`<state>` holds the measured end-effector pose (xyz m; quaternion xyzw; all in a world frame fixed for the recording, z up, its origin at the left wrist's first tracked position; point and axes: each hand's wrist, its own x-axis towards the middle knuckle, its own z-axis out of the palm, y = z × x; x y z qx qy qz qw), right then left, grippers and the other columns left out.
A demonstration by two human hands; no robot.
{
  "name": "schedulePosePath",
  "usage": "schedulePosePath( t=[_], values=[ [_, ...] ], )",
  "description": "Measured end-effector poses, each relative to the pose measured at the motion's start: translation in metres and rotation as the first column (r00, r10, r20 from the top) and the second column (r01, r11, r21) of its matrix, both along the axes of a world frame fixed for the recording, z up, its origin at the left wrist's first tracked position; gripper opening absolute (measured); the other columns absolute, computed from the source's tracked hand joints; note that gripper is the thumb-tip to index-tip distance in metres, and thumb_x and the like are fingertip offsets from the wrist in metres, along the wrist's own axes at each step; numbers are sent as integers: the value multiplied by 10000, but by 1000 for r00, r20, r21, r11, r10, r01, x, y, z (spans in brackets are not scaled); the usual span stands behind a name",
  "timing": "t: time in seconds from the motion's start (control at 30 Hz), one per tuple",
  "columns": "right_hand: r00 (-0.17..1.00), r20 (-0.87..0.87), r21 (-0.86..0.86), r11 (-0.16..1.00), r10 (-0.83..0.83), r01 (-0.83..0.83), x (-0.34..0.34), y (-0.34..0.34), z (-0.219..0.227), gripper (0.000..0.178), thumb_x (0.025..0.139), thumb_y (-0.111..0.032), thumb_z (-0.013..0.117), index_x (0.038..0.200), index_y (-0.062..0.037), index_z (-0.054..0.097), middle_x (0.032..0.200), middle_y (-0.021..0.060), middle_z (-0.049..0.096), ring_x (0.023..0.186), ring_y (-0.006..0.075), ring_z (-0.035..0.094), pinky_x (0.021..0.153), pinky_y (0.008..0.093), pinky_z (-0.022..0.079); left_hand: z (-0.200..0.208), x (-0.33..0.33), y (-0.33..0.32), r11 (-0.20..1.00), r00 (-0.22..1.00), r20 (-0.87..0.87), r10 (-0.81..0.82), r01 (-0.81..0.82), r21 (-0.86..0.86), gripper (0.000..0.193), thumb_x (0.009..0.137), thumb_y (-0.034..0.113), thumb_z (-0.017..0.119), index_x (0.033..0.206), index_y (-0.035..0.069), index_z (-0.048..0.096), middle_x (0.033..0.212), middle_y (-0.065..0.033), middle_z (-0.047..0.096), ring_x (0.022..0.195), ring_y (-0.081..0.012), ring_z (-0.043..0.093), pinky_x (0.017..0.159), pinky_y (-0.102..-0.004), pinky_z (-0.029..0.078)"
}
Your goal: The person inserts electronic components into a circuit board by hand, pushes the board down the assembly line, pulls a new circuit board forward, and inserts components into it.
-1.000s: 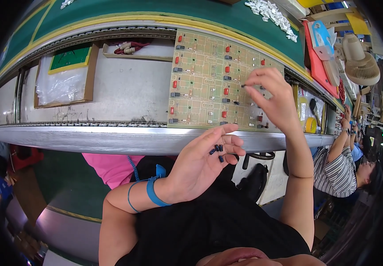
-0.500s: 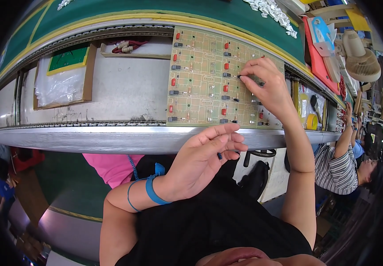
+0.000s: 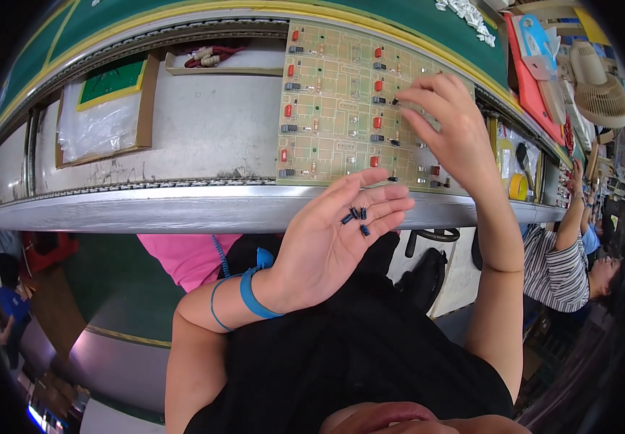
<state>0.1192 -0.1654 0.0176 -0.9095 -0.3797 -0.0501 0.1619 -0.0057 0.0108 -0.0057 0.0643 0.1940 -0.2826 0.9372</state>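
Note:
My left hand (image 3: 324, 249) is palm up in front of the rail, fingers stretched out and slightly curved. It cradles several small black cylindrical capacitors (image 3: 355, 213) with thin leads. Beyond it lies a tan circuit board panel (image 3: 336, 108) carrying rows of red components (image 3: 378, 85) and dark grey block-shaped ones (image 3: 289, 128). Over the panel's right half is my right hand (image 3: 451, 130), thumb and forefinger apart, with nothing visible gripped between them. Just off its fingertips a black capacitor (image 3: 395, 101) stands on the board. Another capacitor (image 3: 393, 179) sits at the near edge.
A metal rail (image 3: 182, 206) runs along the near side of the line. To the left is a cardboard box (image 3: 146, 108) with plastic wrap and a green board. White parts (image 3: 471, 18) lie on the green surface behind. A co-worker (image 3: 562, 271) sits at the right.
My left hand has turned and uncurled, showing the capacitors in its palm. My right thumb and forefinger have parted from the capacitor on the board. The board appears higher in view.

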Motion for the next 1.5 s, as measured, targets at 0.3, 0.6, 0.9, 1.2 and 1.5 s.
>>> schedulePosePath(
  t=[0.3, 0.6, 0.9, 1.2, 1.5],
  values=[
    [932, -209, 40, 955, 295, -293, -68, 20, 33, 278, 623, -87, 692, 885, -43, 611, 916, 66, 543, 885, 264, 531, 742, 365, 431, -3, -4, -4, 996, 998, -6, 58, -58, -60, 329, 988, 232, 377, 1223, 12, 446, 1144, -94, 544, 1043, -158, 525, 911, -303, 410],
    [917, -285, 53, 960, 279, -276, -55, 18, 33, 224, 686, -94, 688, 894, -39, 625, 927, 74, 571, 895, 266, 539, 757, 364, 433, 0, -1, -4, 996, 996, -49, 75, -77, -41, 358, 989, 235, 377, 1255, -4, 402, 1191, -116, 516, 1101, -173, 506, 956, -312, 399],
    [989, -132, 74, 994, -73, 84, 44, -11, -6, 140, 798, -63, 644, 923, -3, 664, 908, 98, 625, 891, 246, 577, 808, 311, 445, 5, 4, 0, 1000, 999, -31, 12, -12, -1, 390, 988, 211, 318, 1280, -40, 382, 1299, -226, 456, 1228, -308, 448, 1048, -386, 361],
    [983, -165, 114, 989, -77, 97, 50, -6, -24, 121, 791, -72, 645, 897, -20, 668, 882, 94, 630, 874, 273, 573, 777, 348, 456, 2, 4, 5, 1000, 1000, 10, 12, -12, 15, 386, 989, 221, 312, 1263, -38, 394, 1287, -229, 463, 1222, -311, 452, 1041, -383, 366],
    [996, -87, 32, 999, -24, 27, 48, -2, -16, 135, 779, -73, 647, 905, -28, 665, 881, 98, 613, 871, 288, 562, 760, 361, 460, 2, 8, 5, 999, 999, 22, 49, -49, 15, 399, 991, 243, 301, 1252, -44, 392, 1280, -242, 461, 1235, -325, 435, 1052, -401, 349]
  ],
)
